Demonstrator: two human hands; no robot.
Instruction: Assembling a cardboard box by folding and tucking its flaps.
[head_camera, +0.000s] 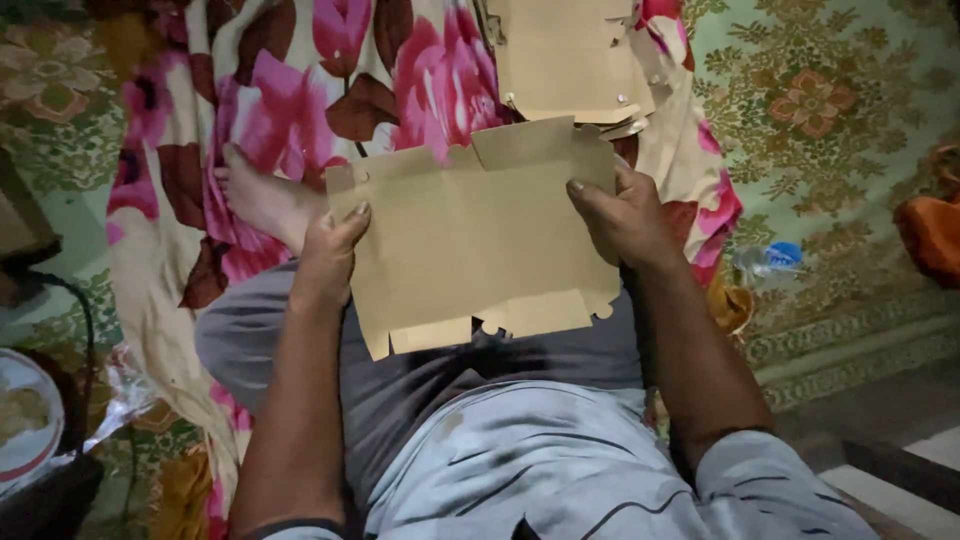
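Observation:
I hold a flat brown die-cut cardboard box blank (470, 240) over my lap with both hands. My left hand (328, 250) grips its left edge, thumb on top. At the right edge, my right hand (625, 220) clamps it, thumb pressed on the upper face. The blank has tabs and notches along its top and bottom edges. A stack of similar brown cardboard blanks (565, 55) lies farther ahead on the cloth. My bare foot (262, 195) rests left of the held sheet.
A pink and brown floral cloth (300, 80) covers the floor under me. A green patterned carpet (830, 110) lies to the right, with a small plastic bottle (770, 262) and an orange cloth (930, 235). A plate (25, 420) sits at lower left.

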